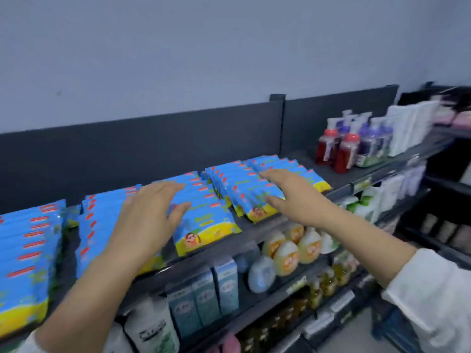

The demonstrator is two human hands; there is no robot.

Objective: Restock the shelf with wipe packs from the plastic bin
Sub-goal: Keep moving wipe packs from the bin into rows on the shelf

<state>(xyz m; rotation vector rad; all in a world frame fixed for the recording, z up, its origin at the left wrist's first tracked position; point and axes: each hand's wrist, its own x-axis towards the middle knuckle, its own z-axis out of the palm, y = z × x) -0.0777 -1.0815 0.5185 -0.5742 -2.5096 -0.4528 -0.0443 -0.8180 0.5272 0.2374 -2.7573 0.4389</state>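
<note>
Both hands are reaching out over the top shelf [267,226], palms down, above rows of blue and yellow wipe packs [204,212]. The left hand [147,212] is spreading wide, fingers flattened and splayed, and it is hovering over or lightly pressing on the middle stacks; the blur is making it hard to tell whether the palm is actually touching them. Its thumb [178,212] is angling out to the right across the face of the front pack there. The right hand [293,194] is also lying wide and flat, fingers stretching toward the far stack on the right, with the fingertips [265,174] appearing to be resting on the pack tops and the thumb pointing left over the front pack. Neither hand is gripping anything. The packs are standing in several leaning rows along the top shelf, running from the left edge of the view to just past the right hand. A white sleeve [433,296] is covering the right forearm. Further right on the same shelf, red and purple pump bottles [349,149] are standing well apart from the packs. Bottles and boxes are filling the lower shelves [275,289]. The plastic bin is sitting outside this view.
</note>
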